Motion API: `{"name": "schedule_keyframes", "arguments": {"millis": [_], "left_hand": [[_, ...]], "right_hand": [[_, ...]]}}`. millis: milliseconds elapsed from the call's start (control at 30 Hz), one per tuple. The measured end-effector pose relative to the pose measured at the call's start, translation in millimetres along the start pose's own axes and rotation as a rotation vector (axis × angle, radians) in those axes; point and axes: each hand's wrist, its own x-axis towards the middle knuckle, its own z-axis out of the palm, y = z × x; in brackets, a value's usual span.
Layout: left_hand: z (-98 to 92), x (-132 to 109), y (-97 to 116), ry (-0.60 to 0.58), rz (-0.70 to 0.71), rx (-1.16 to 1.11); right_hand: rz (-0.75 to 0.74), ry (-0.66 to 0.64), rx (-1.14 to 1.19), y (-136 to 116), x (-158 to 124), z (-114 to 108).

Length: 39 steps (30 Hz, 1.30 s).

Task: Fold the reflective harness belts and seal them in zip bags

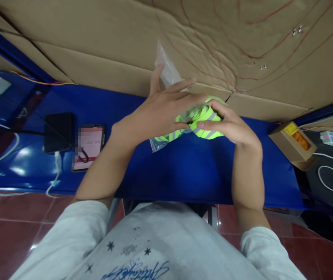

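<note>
A bundle of neon yellow-green reflective strap (207, 120) with grey stripes is held above the blue table. My right hand (227, 122) grips its right side, the thumb in front and the fingers curled over the top. My left hand (163, 112) reaches across a clear plastic bag (169, 70), with its thumb and forefinger closed at the bag's right part and its other fingers spread. Some of the neon strap shows through the bag's lower left corner, below my left hand. The bag's middle is hidden by that hand.
The blue table (183, 171) meets a cardboard-covered wall (110, 50) with red wires. To the left lie a phone (92, 144), a black box (58, 132) and white cables. A small cardboard box (293, 142) with something orange stands at the right.
</note>
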Motion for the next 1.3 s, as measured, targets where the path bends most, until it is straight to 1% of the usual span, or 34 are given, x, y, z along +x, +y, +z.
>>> {"name": "schedule_keyframes", "arguments": {"millis": [133,233,300,367,467,533,567,667,733,800,900,967,1033,1100,1167,1233,1300], "left_hand": [[-3.7,-2.6,-0.7,-0.007,0.017,0.042],[-2.0,-0.4,2.0,-0.014,0.052,0.045],[-0.4,2.6,4.9,-0.025,0.055,0.008],[0.2,5.5,7.7,-0.065,0.009,-0.063],[-2.3,6.7,8.4,-0.115,-0.050,-0.206],[-5.5,4.2,5.5,-0.134,-0.057,-0.295],[-7.1,2.3,3.4,-0.162,-0.053,-0.331],[-10.2,-3.4,-2.7,-0.256,-0.045,-0.357],[-9.8,-4.6,-4.7,-0.232,-0.043,-0.325],[-8.0,-3.1,-5.1,-0.175,-0.048,-0.296],[-4.8,1.0,-5.9,-0.156,-0.074,-0.266],[-3.5,3.3,-7.9,-0.161,-0.102,-0.211],[-2.7,5.0,-10.7,-0.158,-0.124,-0.162],[-2.3,6.1,-13.0,-0.153,-0.140,-0.153],[-2.7,6.4,-13.4,-0.139,-0.151,-0.175],[-4.9,5.9,-10.9,-0.121,-0.164,-0.189],[-9.0,5.1,-6.3,-0.111,-0.172,-0.210]], "right_hand": [[0.066,-0.106,0.072,-0.8,-1.8,-3.4],[0.134,-0.145,0.145,2.8,-2.3,-4.3],[0.160,-0.163,0.181,5.6,-2.1,-3.9],[0.161,-0.181,0.174,7.8,-1.1,-2.7],[0.150,-0.174,0.154,8.1,1.2,0.2],[0.156,-0.149,0.167,6.2,2.5,2.3],[0.159,-0.138,0.178,5.0,3.0,3.4],[0.168,-0.128,0.237,3.9,4.8,6.8],[0.174,-0.138,0.295,6.7,6.6,8.9],[0.182,-0.138,0.337,11.6,8.8,10.5],[0.189,-0.108,0.325,17.7,11.8,13.4],[0.169,-0.062,0.272,18.0,13.0,17.6],[0.109,0.040,0.194,14.9,12.7,24.2],[0.045,0.183,0.118,9.2,10.5,31.7],[0.021,0.268,0.092,2.4,6.5,37.0],[0.032,0.260,0.115,-3.7,1.9,37.9],[0.051,0.205,0.171,-7.6,-1.9,34.6]]}}
